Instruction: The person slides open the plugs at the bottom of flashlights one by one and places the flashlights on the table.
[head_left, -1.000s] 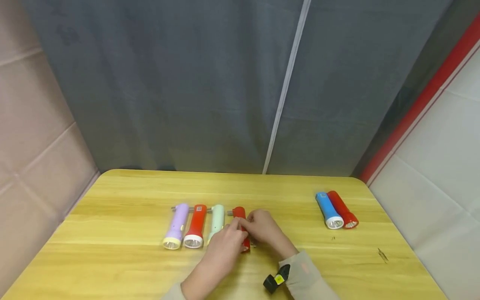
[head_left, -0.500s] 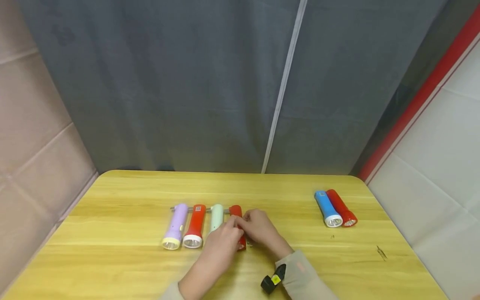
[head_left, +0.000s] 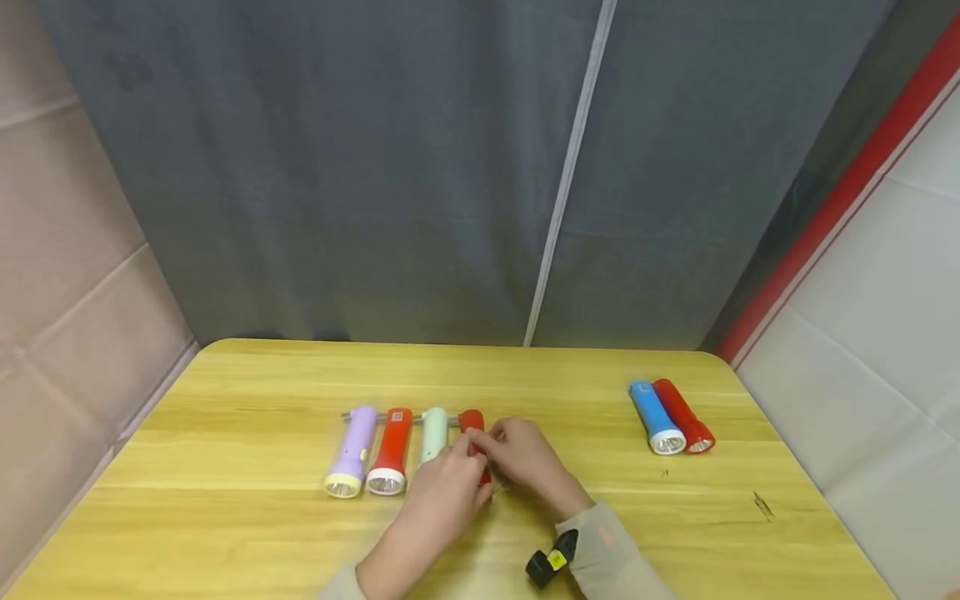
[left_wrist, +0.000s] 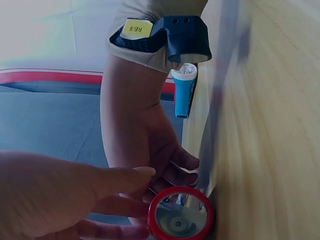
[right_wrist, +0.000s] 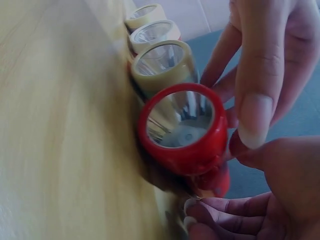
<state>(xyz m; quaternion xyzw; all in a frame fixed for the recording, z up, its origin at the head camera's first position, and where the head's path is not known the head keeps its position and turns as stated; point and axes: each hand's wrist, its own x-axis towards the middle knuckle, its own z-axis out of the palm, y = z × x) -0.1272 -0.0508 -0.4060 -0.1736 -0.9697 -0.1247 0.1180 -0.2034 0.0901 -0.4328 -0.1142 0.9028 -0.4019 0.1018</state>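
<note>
A red flashlight (head_left: 471, 419) lies at the right end of a row on the table. Both hands are at it and cover much of its body in the head view. My left hand (head_left: 447, 485) grips it from the left, with fingers beside the barrel. From the right, my right hand (head_left: 527, 460) pinches the barrel between thumb and fingers. In the right wrist view, the red lamp head (right_wrist: 220, 135) faces the camera, with the right thumb behind it. Left of it lie a mint flashlight (head_left: 434, 435), partly hidden by the left hand, a red-and-white flashlight (head_left: 392, 446) and a purple flashlight (head_left: 356, 446).
At the table's right side a blue flashlight (head_left: 656, 415) and another red flashlight (head_left: 684, 417) lie side by side. Thin grey strips (head_left: 453, 422) show between the row's tail ends. A grey curtain (head_left: 337, 183) hangs behind the wooden table (head_left: 225, 533).
The red flashlight at the row's end has shifted slightly left, closer to the mint one, with both hands on it. The left thumb now stretches across its lower part. The other flashlights stay put.
</note>
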